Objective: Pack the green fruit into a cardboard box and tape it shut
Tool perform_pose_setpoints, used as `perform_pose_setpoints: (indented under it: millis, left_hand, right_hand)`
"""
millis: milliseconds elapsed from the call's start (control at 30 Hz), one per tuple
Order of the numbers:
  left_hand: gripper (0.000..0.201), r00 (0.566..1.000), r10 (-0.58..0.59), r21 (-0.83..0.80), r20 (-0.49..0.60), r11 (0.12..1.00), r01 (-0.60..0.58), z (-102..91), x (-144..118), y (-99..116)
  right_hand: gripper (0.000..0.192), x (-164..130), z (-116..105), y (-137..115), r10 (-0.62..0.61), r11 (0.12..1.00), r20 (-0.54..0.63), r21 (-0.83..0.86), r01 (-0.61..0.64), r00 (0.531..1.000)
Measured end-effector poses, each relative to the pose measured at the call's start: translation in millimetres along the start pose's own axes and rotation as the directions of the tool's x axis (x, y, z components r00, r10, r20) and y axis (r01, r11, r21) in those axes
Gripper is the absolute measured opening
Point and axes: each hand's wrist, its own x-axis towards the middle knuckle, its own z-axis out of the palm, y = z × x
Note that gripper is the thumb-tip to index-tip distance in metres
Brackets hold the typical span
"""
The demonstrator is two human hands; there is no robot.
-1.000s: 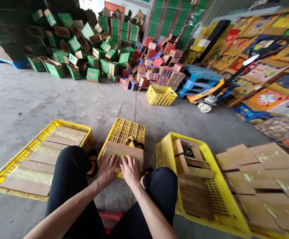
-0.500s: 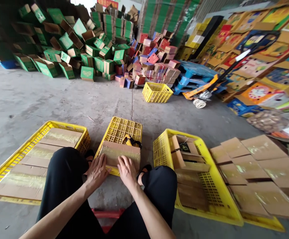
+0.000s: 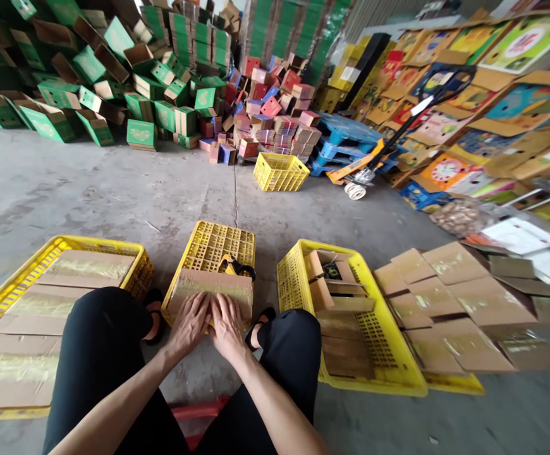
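2 bare hands lay flat, side by side and touching, on a taped cardboard box (image 3: pixel 213 285). The left hand (image 3: pixel 190 323) and right hand (image 3: pixel 227 327) pressed palms-down with fingers spread; neither was closed around anything. The box sat on the near end of an upturned yellow crate (image 3: pixel 218 243), straight ahead between the person's knees. A yellow-and-black tape dispenser (image 3: pixel 237 267) lay on that crate, just beyond the box and touching its far edge.

To the left, a wide yellow tray (image 3: pixel 28 268) held flat rows of taped cartons. To the right, a second yellow crate (image 3: pixel 298 281) held brown folded cartons, 1 of them open-topped. Past it, more flat taped cartons (image 3: pixel 446 297) overlapped on the floor.

Well apart across the concrete floor (image 3: pixel 114 189): a small yellow basket (image 3: pixel 281 172), a heap of green boxes (image 3: pixel 114 82), a pile of red and pink boxes (image 3: pixel 275 120), and a pallet jack (image 3: pixel 365 170) beside blue pallets.
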Motion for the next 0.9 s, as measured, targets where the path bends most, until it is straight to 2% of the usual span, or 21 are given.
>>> perform_pose_setpoints:
  millis: [167, 333, 500, 667, 900]
  left_hand:
    - [0.049, 0.997, -0.075, 0.03, -0.026, 0.997, 0.076, 2.0, 8, 2]
    - [0.051, 0.997, -0.061, 0.058, -0.047, 0.996, 0.064, 6.5, 15, 8]
    - [0.052, 1.0, 0.014, 0.066, -0.009, 0.998, -0.013, 14.2, 24, 26]
    - [0.057, 1.0, 0.02, 0.077, 0.01, 0.997, -0.02, 18.6, 27, 37]
    - [0.058, 0.999, 0.014, 0.079, 0.032, 0.997, -0.016, 18.8, 30, 35]
  right_hand:
    - [0.052, -3, -14, 18, 0.091, 0.995, -0.028, -0.031, -0.092, 0.995]
    - [0.038, -23, -24, 42, 0.178, 0.979, -0.136, -0.074, -0.19, 0.975]
    - [0.037, -37, -26, 56, 0.124, 0.991, -0.189, -0.03, -0.132, 0.974]
    - [0.039, -27, -24, 57, 0.135, 0.989, -0.168, -0.034, -0.143, 0.976]
    - [0.045, -4, -20, 54, 0.226, 0.962, -0.124, -0.124, -0.241, 0.966]
